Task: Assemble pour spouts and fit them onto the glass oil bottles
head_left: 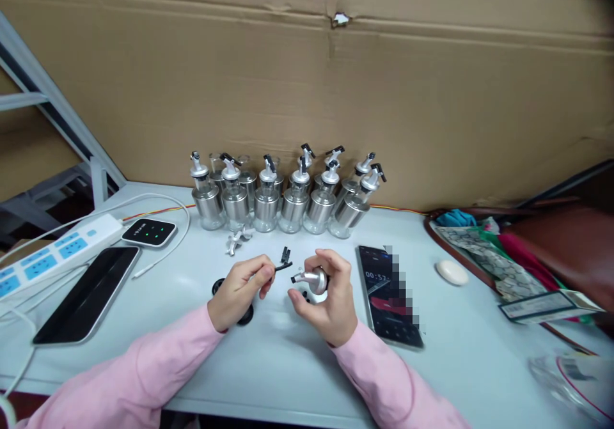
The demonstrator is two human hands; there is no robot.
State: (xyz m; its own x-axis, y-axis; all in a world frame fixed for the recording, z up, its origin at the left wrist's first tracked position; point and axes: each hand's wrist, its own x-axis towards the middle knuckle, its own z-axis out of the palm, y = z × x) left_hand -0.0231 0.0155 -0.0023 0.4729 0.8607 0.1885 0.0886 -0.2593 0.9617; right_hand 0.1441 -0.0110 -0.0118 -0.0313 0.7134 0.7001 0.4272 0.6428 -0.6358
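Hands [288, 291] mid-table, black clip [284, 261] beside spout cap [313, 280] (bottles [283, 199] behind).

Open tabletop [288, 358] lies just in front of the bottle row [288, 195]. Left of the row, a black slab [86, 295] and power strip [52, 250] block; right of it, a phone [388, 295] crowds.

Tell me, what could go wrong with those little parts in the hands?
The tiny black clip pinched in the left hand might slip and get lost among the loose parts on the white table. The right hand grips a silver spout cap; an elbow could perhaps topple the bottles behind.
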